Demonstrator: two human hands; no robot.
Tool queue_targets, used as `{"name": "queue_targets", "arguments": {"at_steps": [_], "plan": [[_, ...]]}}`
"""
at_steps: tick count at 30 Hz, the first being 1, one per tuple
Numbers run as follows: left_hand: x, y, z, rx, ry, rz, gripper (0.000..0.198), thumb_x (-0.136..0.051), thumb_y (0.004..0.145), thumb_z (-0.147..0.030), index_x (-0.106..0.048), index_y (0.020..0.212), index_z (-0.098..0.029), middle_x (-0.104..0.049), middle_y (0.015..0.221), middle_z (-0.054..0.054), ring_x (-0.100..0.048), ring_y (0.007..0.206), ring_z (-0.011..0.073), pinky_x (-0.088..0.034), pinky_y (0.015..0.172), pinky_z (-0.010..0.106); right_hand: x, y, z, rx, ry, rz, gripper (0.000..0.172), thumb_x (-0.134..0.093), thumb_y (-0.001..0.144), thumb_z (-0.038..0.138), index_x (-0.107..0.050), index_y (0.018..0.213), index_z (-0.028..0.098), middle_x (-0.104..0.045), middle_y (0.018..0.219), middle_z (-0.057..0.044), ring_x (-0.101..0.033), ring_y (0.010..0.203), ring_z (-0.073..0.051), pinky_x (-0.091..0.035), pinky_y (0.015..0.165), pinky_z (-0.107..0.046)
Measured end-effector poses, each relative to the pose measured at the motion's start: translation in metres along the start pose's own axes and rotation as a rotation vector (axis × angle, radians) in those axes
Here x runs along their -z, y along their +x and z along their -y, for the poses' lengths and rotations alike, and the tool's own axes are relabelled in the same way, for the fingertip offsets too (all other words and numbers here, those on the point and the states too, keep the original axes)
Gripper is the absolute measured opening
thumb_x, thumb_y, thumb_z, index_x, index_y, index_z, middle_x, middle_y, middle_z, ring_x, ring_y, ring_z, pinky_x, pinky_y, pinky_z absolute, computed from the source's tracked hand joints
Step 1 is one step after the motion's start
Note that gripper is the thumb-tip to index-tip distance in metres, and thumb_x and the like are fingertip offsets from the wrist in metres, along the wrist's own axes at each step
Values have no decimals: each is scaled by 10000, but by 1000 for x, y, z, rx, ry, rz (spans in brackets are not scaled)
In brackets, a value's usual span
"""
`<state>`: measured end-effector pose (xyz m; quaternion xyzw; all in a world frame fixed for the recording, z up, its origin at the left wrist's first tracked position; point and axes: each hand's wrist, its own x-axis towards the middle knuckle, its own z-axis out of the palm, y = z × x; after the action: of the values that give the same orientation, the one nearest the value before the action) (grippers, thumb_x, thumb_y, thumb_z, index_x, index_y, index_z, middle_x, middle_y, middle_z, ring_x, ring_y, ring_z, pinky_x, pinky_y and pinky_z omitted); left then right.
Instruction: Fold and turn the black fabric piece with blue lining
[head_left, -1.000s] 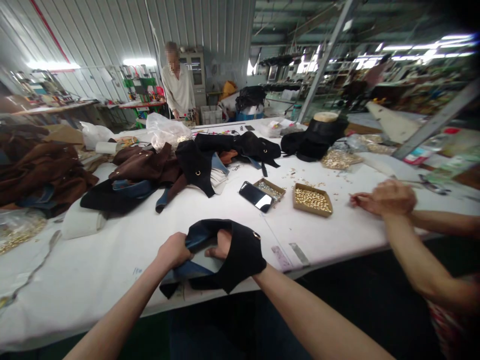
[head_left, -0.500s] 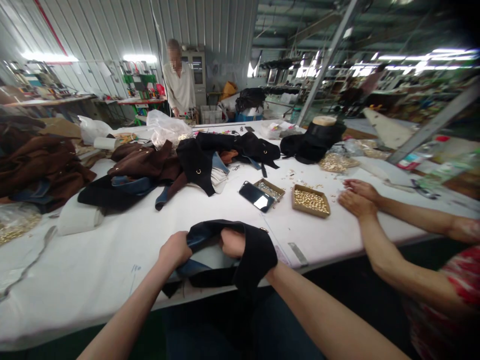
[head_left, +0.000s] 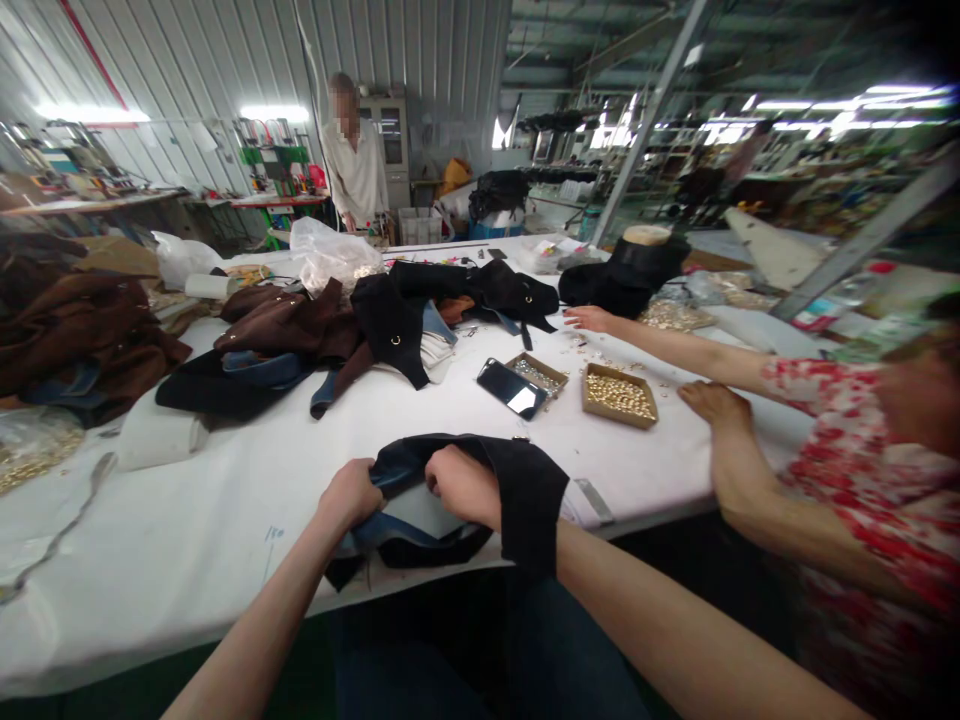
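Note:
A black fabric piece with a blue lining (head_left: 531, 505) lies at the table's front edge, bent into an open loop. My left hand (head_left: 352, 495) is closed on its left end, with the blue side showing beside the fingers. Through the loop reaches my right hand (head_left: 461, 485), its forearm passing under the black flap on the right. The fingers of that hand are curled inside the loop, close to the lining; whatever they pinch, if anything, is hidden.
Beyond my hands lie a phone (head_left: 512, 388), a box of gold-coloured studs (head_left: 619, 396) and a box of silver-coloured pieces (head_left: 541, 374). Black pieces (head_left: 390, 325) and brown pieces (head_left: 300, 335) are heaped behind. At right, a co-worker's hand (head_left: 592, 318) extends over the table.
My right hand has pushed farther left through the loop, and the black flap has slid onto the forearm. The co-worker has leaned in and stretched one arm toward the black pieces.

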<state>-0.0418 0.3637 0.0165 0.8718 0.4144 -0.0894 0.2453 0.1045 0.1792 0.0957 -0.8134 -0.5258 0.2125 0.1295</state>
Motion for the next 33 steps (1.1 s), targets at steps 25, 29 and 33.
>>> {"name": "queue_targets", "arguments": {"at_steps": [25, 29, 33], "plan": [[-3, -4, 3, -21, -54, 3, 313, -877, 948, -333, -809, 1218, -189, -835, 1067, 66, -797, 1022, 269, -632, 919, 415, -22, 111, -13, 403, 76, 402, 243, -826, 847, 78, -935, 1041, 177, -844, 896, -19, -730, 790, -164, -463, 682, -216], [-2, -2, 0, 1, -12, 2, 344, -886, 938, -323, -790, 1231, -172, -828, 1124, 93, -788, 1047, 273, -630, 936, 421, -40, 113, -32, 460, 168, 411, 185, -869, 897, 184, -933, 1068, 211, -843, 930, 12, -739, 846, -153, -476, 728, -204], [-1, -1, -2, 18, 8, 12, 379, -906, 922, -357, -783, 1228, -170, -823, 1149, 111, -786, 1055, 276, -629, 927, 414, -50, 115, -41, 505, 244, 337, 174, -925, 892, 237, -941, 1064, 222, -836, 942, 1, -726, 882, -165, -458, 736, -216]]}}
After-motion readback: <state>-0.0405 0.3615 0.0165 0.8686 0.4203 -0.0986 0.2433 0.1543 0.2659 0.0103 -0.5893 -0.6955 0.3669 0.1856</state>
